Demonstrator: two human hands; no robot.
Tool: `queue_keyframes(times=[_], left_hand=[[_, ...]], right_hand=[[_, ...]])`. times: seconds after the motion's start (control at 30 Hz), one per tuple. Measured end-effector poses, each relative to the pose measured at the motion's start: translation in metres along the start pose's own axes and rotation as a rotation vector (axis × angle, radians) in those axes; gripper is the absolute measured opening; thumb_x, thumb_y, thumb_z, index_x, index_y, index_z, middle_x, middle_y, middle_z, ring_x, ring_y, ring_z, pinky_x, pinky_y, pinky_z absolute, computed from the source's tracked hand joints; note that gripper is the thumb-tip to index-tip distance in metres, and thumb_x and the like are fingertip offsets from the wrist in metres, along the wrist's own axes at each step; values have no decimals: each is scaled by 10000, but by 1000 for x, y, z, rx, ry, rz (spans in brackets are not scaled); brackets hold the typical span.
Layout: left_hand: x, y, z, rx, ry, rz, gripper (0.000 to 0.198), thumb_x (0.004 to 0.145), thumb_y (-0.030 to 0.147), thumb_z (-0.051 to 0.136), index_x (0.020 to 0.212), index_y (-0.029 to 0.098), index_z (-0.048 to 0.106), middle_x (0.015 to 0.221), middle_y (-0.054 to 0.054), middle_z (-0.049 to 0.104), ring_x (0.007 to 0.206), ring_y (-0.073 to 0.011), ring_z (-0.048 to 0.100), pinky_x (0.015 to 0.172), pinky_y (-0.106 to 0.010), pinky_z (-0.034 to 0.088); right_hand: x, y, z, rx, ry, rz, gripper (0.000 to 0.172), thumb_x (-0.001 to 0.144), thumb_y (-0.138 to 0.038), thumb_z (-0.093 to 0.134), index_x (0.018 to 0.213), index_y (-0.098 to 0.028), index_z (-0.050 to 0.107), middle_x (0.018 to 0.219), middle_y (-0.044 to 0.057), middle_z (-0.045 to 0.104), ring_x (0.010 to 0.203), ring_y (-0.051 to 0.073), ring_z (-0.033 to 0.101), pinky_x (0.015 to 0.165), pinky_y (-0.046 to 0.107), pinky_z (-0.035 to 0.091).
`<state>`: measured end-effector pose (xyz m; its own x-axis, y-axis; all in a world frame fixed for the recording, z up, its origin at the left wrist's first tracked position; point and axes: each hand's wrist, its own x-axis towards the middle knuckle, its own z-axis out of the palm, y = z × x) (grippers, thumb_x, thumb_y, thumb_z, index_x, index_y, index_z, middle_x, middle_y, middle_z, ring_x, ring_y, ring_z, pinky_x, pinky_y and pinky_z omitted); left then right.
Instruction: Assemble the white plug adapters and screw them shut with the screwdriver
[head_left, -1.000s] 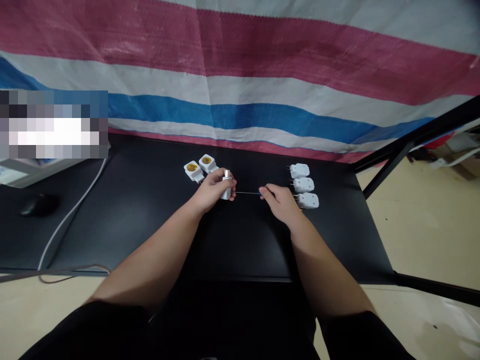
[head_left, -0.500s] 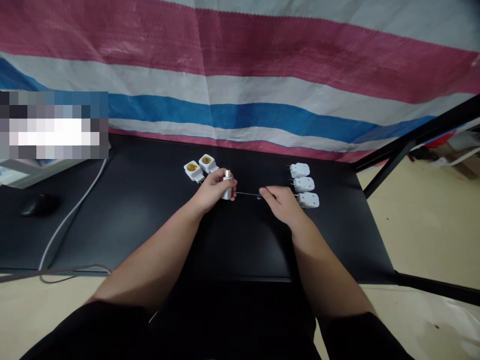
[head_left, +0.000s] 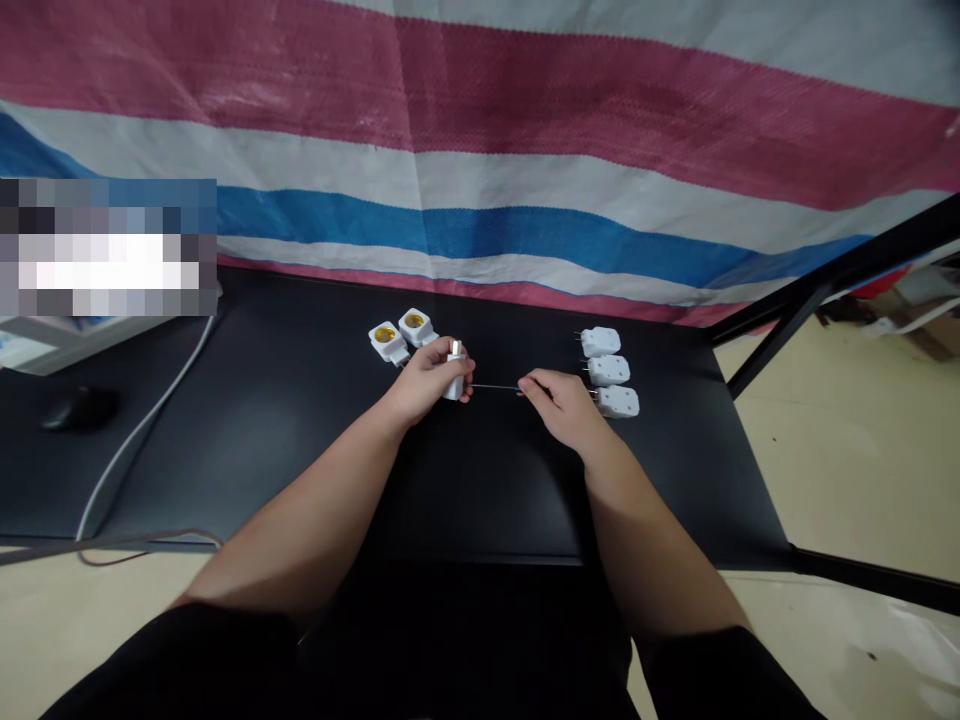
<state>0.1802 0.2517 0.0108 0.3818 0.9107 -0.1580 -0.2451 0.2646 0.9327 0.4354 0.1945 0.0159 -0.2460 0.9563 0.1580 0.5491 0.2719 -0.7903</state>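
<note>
My left hand (head_left: pixel 426 380) is closed around a white plug-in lamp holder (head_left: pixel 454 385), with its metal prongs pointing up. My right hand (head_left: pixel 559 400) grips a screwdriver (head_left: pixel 495 387) by its handle, which is mostly hidden in the fist. The thin shaft runs level to the left and meets the lamp holder's side; the tip itself is hidden. Just behind my left hand lie two more white lamp holders, one at the left (head_left: pixel 387 340) and one beside it (head_left: pixel 415 325), their brass-coloured sockets facing up.
Beyond my right hand, three white plug pieces (head_left: pixel 608 370) lie in a column, prongs to the left. A black mouse (head_left: pixel 79 409) and a grey cable (head_left: pixel 154 410) are on the left of the black table (head_left: pixel 487 500). A striped sheet (head_left: pixel 525 170) hangs behind, and a black frame (head_left: pixel 795 310) stands right.
My right hand has shifted very slightly, and the screwdriver handle looks a little turned. The left hand and the lamp holder stay in place.
</note>
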Motion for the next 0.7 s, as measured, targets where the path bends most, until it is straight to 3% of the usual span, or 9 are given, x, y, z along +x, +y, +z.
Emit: queue_keyframes(times=[0.07, 0.13, 0.27, 0.43, 0.53, 0.7], left_hand=[[0, 1, 1, -7, 3, 1, 281, 794, 306, 868, 866, 195, 621, 729, -8, 698, 591, -161, 713, 540, -268, 598], [0, 2, 1, -17, 8, 1, 291, 780, 314, 872, 862, 194, 620, 730, -4, 695, 592, -163, 717, 535, -267, 596], [2, 2, 1, -32, 30, -9, 310, 756, 318, 875, 859, 196, 609, 707, 12, 682, 570, -151, 699, 524, -259, 591], [3, 1, 0, -24, 29, -30, 320, 752, 319, 870, 873, 195, 602, 707, 16, 690, 571, -150, 699, 518, -255, 589], [3, 0, -2, -12, 18, -27, 300, 775, 310, 859, 880, 194, 603, 716, 12, 693, 580, -151, 706, 529, -258, 596], [4, -2, -3, -9, 13, -26, 300, 785, 314, 854, 890, 198, 598, 727, 10, 697, 587, -152, 709, 534, -261, 601]], right_hand=[[-2, 1, -1, 23, 2, -4, 203, 1083, -456, 689, 1128, -258, 698, 852, 12, 701, 719, 196, 633, 709, 357, 500], [-3, 1, -1, 44, 12, 3, 231, 1041, -415, 743, 1196, -262, 667, 895, 17, 711, 733, 196, 643, 708, 350, 511], [-4, -1, -1, 62, 21, 15, 207, 1059, -459, 712, 1079, -253, 697, 888, 33, 744, 767, 205, 677, 717, 341, 507], [0, -4, 0, -32, -28, 52, 468, 1127, -590, 577, 831, -235, 656, 716, 13, 656, 656, 183, 591, 664, 341, 420], [1, -3, 1, -48, -32, 62, 562, 1153, -621, 491, 762, -237, 616, 688, 21, 645, 652, 192, 607, 690, 358, 429], [-2, -2, 4, 28, -5, 38, 287, 1077, -541, 673, 1128, -260, 650, 782, -12, 663, 654, 186, 587, 670, 341, 447]])
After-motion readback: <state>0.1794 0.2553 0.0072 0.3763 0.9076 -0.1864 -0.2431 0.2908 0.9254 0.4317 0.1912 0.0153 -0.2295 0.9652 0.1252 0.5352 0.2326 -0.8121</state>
